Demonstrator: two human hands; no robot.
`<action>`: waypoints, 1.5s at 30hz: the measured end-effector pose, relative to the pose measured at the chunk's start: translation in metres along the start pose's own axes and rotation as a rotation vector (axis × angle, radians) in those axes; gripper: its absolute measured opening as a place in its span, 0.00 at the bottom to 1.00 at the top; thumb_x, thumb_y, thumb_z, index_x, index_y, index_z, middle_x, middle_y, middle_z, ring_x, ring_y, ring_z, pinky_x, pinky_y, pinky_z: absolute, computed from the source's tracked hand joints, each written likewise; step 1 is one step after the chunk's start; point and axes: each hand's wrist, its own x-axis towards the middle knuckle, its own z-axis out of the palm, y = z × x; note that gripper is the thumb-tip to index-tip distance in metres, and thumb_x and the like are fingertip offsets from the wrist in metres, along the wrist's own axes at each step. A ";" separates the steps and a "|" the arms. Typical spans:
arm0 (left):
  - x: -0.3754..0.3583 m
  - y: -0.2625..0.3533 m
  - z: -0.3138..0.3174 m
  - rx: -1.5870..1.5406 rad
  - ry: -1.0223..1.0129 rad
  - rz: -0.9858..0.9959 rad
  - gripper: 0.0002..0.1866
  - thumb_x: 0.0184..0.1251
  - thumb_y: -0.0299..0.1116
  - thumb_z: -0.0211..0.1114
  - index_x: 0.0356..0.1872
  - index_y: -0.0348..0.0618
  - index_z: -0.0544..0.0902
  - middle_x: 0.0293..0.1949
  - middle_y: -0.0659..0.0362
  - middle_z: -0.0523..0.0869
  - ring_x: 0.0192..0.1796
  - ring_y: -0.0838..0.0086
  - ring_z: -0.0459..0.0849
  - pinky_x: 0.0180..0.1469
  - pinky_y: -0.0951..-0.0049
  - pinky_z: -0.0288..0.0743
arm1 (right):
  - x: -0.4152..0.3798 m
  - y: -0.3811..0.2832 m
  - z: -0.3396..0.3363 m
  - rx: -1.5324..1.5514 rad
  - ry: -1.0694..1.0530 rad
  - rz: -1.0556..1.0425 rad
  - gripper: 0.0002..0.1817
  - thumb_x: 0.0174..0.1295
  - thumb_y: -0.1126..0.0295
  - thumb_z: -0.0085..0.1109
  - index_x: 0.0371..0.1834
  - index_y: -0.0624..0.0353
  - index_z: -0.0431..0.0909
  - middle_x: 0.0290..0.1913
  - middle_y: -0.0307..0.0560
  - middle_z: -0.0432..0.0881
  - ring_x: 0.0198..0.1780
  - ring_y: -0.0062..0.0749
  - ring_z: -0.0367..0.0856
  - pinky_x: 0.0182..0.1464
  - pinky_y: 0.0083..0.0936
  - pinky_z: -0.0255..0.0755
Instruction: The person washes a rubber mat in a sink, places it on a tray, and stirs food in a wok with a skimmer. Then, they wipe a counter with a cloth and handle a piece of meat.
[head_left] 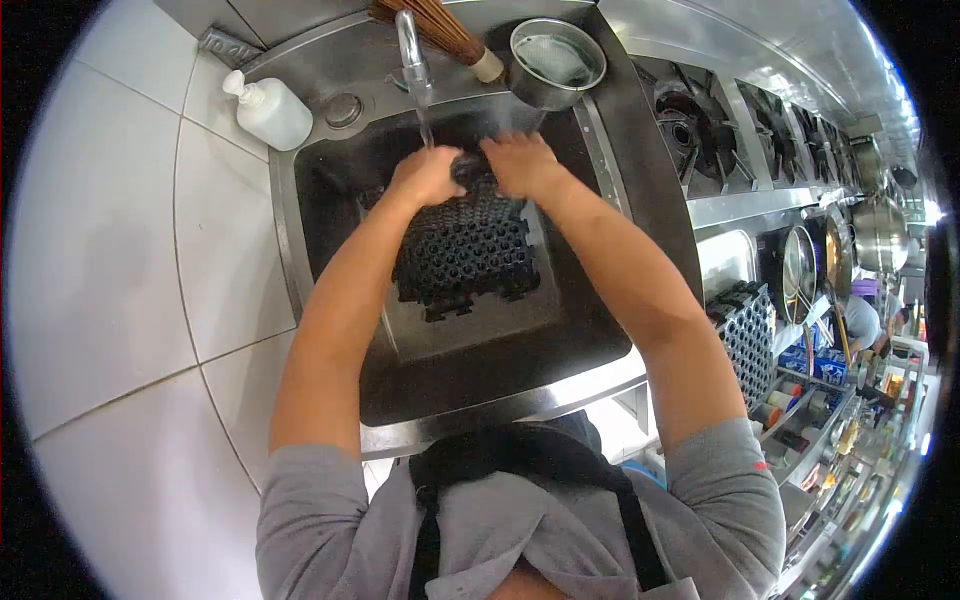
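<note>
While a bottle (275, 118) stands at the sink (480, 388)'s ten o'clock, left hand (428, 177) and right hand (522, 165) clamp fingers on a black mat (466, 247).

So the interlocking mat (465, 255) in my sink (490, 385) is black, patterned with rows of round holes. Left of the sink: white pump bottle (275, 115), white tiles (110, 260), darker grout lines (177, 220). Behind the sink, a reddish-brown stick brush (443, 32) with a pale tan end. My shirt (720, 490)'s grey, apron straps (427, 540) black.

White tiles (110, 260) line the left, a steel range (735, 207) with burners (697, 125) the right.
</note>
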 end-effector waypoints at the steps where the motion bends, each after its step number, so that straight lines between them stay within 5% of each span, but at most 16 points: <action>1: -0.005 -0.007 0.004 -0.023 0.016 -0.004 0.36 0.46 0.41 0.82 0.62 0.48 0.82 0.57 0.45 0.85 0.58 0.48 0.84 0.62 0.57 0.77 | -0.002 0.000 0.011 0.065 -0.050 0.054 0.34 0.52 0.68 0.73 0.64 0.56 0.70 0.55 0.57 0.83 0.62 0.58 0.80 0.59 0.47 0.76; 9: -0.035 -0.048 -0.001 0.008 -0.225 -0.078 0.32 0.45 0.41 0.82 0.56 0.48 0.85 0.56 0.45 0.86 0.58 0.51 0.85 0.61 0.57 0.78 | -0.002 -0.020 0.024 0.260 -0.062 -0.023 0.36 0.53 0.64 0.75 0.65 0.56 0.69 0.46 0.62 0.86 0.53 0.58 0.85 0.53 0.48 0.80; 11: -0.048 -0.057 -0.002 0.202 -0.238 -0.178 0.32 0.54 0.39 0.78 0.63 0.49 0.82 0.60 0.49 0.85 0.63 0.52 0.83 0.64 0.56 0.77 | -0.005 -0.024 0.016 0.255 -0.097 -0.026 0.34 0.53 0.65 0.75 0.64 0.56 0.71 0.46 0.61 0.86 0.54 0.57 0.85 0.53 0.47 0.80; 13: -0.059 -0.066 0.001 0.215 -0.203 -0.176 0.30 0.55 0.40 0.77 0.61 0.48 0.82 0.58 0.49 0.86 0.61 0.51 0.83 0.63 0.55 0.78 | -0.006 -0.023 0.013 0.289 -0.086 -0.085 0.19 0.58 0.72 0.66 0.54 0.61 0.79 0.49 0.59 0.87 0.53 0.57 0.86 0.55 0.47 0.81; 16: -0.068 -0.066 0.007 0.260 -0.150 -0.150 0.28 0.56 0.42 0.77 0.60 0.48 0.83 0.56 0.48 0.87 0.59 0.50 0.84 0.62 0.53 0.78 | -0.003 -0.033 0.008 0.185 -0.180 -0.023 0.17 0.54 0.70 0.72 0.48 0.61 0.84 0.50 0.60 0.87 0.55 0.55 0.86 0.57 0.46 0.81; 20: -0.074 -0.049 0.013 0.221 -0.006 -0.124 0.29 0.51 0.49 0.79 0.52 0.44 0.84 0.49 0.46 0.88 0.54 0.48 0.86 0.57 0.50 0.80 | -0.002 -0.032 0.011 0.200 -0.130 -0.068 0.17 0.53 0.69 0.72 0.47 0.60 0.85 0.50 0.60 0.87 0.55 0.54 0.86 0.57 0.46 0.81; 23: -0.075 -0.047 0.012 0.235 0.026 -0.091 0.32 0.49 0.50 0.80 0.54 0.46 0.83 0.46 0.47 0.89 0.52 0.47 0.87 0.55 0.50 0.81 | -0.006 -0.037 0.000 0.135 -0.310 -0.030 0.15 0.55 0.70 0.69 0.47 0.61 0.85 0.51 0.59 0.87 0.56 0.53 0.86 0.57 0.45 0.80; 30: -0.069 -0.018 0.013 0.188 0.115 -0.083 0.36 0.44 0.50 0.83 0.56 0.49 0.81 0.46 0.45 0.89 0.52 0.47 0.87 0.54 0.51 0.81 | -0.004 -0.027 0.038 0.416 -0.050 -0.142 0.20 0.51 0.80 0.60 0.51 0.61 0.79 0.46 0.64 0.85 0.53 0.62 0.83 0.54 0.49 0.76; 33: -0.066 -0.016 0.017 0.136 0.113 -0.124 0.30 0.44 0.46 0.84 0.48 0.43 0.83 0.45 0.46 0.89 0.51 0.49 0.88 0.54 0.52 0.80 | -0.014 -0.022 0.037 0.457 -0.051 -0.159 0.25 0.51 0.80 0.59 0.57 0.60 0.75 0.46 0.65 0.85 0.53 0.63 0.82 0.53 0.51 0.75; 36: -0.060 -0.051 0.024 -0.603 0.136 0.140 0.29 0.54 0.39 0.79 0.57 0.39 0.82 0.49 0.48 0.90 0.52 0.63 0.88 0.56 0.59 0.80 | -0.018 -0.022 0.041 0.449 -0.080 -0.122 0.29 0.51 0.81 0.59 0.61 0.58 0.71 0.47 0.64 0.85 0.54 0.64 0.82 0.54 0.51 0.75; 38: -0.077 -0.059 -0.009 -1.352 0.269 -0.091 0.23 0.62 0.32 0.73 0.58 0.38 0.81 0.53 0.51 0.89 0.57 0.67 0.86 0.60 0.61 0.77 | -0.016 -0.023 0.039 0.429 -0.097 -0.108 0.31 0.52 0.81 0.59 0.63 0.57 0.69 0.49 0.64 0.85 0.55 0.64 0.81 0.54 0.52 0.74; 40: -0.092 -0.089 -0.018 -1.426 0.492 -0.166 0.21 0.64 0.28 0.68 0.58 0.34 0.80 0.54 0.49 0.89 0.59 0.68 0.86 0.63 0.63 0.75 | -0.020 -0.023 0.039 0.319 -0.122 -0.097 0.29 0.56 0.73 0.63 0.63 0.57 0.70 0.52 0.62 0.84 0.56 0.62 0.82 0.57 0.52 0.77; 42: -0.110 -0.103 0.000 -1.208 0.429 -0.112 0.25 0.64 0.32 0.67 0.63 0.39 0.79 0.55 0.51 0.89 0.60 0.67 0.85 0.65 0.64 0.73 | -0.026 -0.026 0.038 0.339 -0.116 -0.097 0.29 0.56 0.73 0.63 0.63 0.56 0.70 0.52 0.62 0.84 0.56 0.62 0.82 0.57 0.52 0.77; 45: -0.133 -0.072 0.034 -0.101 0.254 -0.055 0.25 0.65 0.36 0.68 0.64 0.49 0.80 0.54 0.51 0.89 0.59 0.57 0.85 0.67 0.57 0.70 | -0.026 -0.030 0.035 0.338 -0.122 -0.099 0.27 0.57 0.72 0.63 0.62 0.55 0.72 0.51 0.62 0.85 0.56 0.61 0.82 0.57 0.53 0.77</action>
